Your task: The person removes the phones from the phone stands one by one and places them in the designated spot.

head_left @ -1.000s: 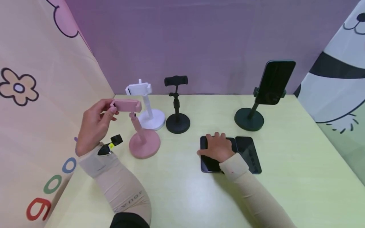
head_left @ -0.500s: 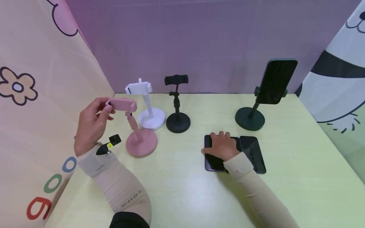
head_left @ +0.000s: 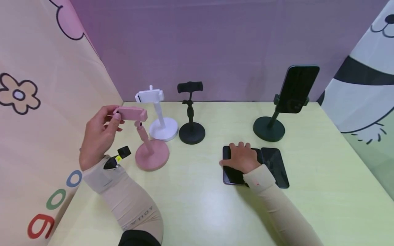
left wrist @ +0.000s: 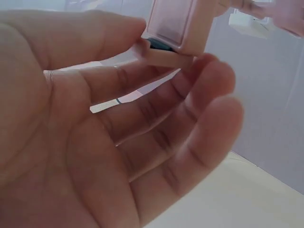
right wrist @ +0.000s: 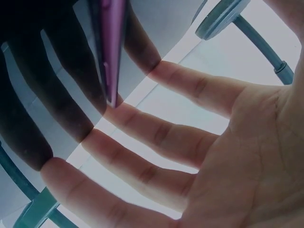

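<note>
On the left, my left hand (head_left: 97, 140) pinches the end of the clamp of a pink phone stand (head_left: 152, 155). Its thumb lies along the near side of the clamp. In the left wrist view the pink clamp (left wrist: 183, 21) sits between thumb and fingertips, and a small dark pad shows inside its jaw. My right hand (head_left: 244, 159) rests spread over a dark phone (head_left: 231, 176) lying flat on the table, partly hiding it. A second dark phone (head_left: 275, 167) lies alongside to the right. In the right wrist view, straight fingertips touch a glossy screen (right wrist: 52, 71) that reflects them.
Behind the pink stand are a white phone stand (head_left: 164, 129) and a black phone stand (head_left: 192, 133). At the back right, a dark green stand (head_left: 268, 129) holds an upright phone (head_left: 297, 89). All stand on a pale table (head_left: 191, 212) before a purple backdrop (head_left: 197, 48).
The pink stand has shifted a little left with my left hand on its clamp. Both flat phones have slid slightly right together with my right hand.
</note>
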Demonstrator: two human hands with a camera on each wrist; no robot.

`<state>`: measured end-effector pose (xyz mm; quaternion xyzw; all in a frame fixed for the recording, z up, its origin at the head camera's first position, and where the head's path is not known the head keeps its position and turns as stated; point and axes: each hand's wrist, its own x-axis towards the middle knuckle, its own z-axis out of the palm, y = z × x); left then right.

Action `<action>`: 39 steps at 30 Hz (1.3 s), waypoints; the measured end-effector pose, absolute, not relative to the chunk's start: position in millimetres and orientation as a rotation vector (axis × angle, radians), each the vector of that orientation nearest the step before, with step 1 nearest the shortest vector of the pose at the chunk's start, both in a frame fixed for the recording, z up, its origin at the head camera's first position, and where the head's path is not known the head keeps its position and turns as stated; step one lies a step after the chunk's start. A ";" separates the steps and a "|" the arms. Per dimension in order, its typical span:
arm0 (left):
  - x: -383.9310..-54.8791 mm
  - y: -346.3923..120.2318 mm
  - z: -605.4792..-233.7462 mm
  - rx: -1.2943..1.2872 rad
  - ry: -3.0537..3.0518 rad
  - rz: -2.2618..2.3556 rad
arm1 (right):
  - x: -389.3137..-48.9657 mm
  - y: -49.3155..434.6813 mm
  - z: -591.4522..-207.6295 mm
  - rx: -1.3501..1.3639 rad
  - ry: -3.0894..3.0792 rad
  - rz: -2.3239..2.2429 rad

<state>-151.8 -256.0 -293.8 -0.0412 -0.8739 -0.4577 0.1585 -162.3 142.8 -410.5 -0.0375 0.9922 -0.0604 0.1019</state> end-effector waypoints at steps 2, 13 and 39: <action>-151.3 -254.3 -292.6 -0.097 -2.508 -1.295 | -162.4 143.4 -411.3 -0.110 2.931 -0.175; -149.2 -244.7 -284.1 -0.100 -2.335 -1.202 | -163.4 142.3 -413.9 -0.108 2.925 -0.176; -115.3 -182.6 -246.3 -0.375 -1.414 -1.437 | -156.3 167.1 -357.9 -0.127 2.969 -0.442</action>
